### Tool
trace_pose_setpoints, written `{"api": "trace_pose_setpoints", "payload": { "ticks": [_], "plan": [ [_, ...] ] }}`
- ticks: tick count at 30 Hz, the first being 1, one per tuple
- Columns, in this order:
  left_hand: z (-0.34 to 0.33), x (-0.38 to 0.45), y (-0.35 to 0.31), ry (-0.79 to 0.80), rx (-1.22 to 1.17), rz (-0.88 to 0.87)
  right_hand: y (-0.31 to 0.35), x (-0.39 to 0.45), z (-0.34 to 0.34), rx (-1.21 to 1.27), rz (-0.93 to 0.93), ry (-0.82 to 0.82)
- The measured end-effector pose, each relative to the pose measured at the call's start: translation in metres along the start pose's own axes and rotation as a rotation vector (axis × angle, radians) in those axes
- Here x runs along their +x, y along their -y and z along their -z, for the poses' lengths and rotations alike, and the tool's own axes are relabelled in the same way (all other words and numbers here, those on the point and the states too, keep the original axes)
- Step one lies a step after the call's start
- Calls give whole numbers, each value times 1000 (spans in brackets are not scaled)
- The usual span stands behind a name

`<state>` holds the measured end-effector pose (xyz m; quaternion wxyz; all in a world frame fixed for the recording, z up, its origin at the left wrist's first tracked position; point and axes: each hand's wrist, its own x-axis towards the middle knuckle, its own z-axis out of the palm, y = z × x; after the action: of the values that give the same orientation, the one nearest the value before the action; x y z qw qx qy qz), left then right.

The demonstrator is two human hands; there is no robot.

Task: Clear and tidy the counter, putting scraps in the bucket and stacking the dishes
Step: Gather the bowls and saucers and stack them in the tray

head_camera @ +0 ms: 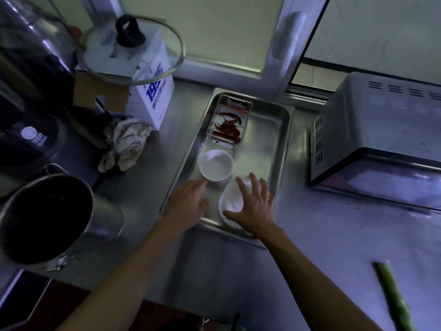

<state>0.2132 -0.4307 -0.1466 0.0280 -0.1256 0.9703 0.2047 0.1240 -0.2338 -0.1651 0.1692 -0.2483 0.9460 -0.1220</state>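
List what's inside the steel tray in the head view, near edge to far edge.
Right hand over a white dish → white bowl, left hand touching its near rim → small metal container of dried red chilies, all in the tray.

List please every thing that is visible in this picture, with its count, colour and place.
tray: 1, steel, counter centre
small tin: 1, steel, far end of the tray
dried chillies: several, red, in the tin
bowl: 1, white, in the tray
dish: 1, white, near end of the tray, under the right hand
bucket: 1, steel, left
cloth: 1, off-white, crumpled, left of the tray
box: 1, white and blue, back left
glass lid: 1, clear, black knob, on the box
microwave: 1, grey, right
green stalk: 1, bottom right
left hand: 1, open, touching the bowl
right hand: 1, open, over the dish
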Motion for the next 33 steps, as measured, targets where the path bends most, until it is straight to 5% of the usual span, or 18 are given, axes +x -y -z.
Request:
{"api": "trace_pose_setpoints", "payload": {
  "ticks": [33],
  "plan": [
    [-7,-6,9,-12,-44,-16,-4,18,-59,-50,-83,242]
  ]
}}
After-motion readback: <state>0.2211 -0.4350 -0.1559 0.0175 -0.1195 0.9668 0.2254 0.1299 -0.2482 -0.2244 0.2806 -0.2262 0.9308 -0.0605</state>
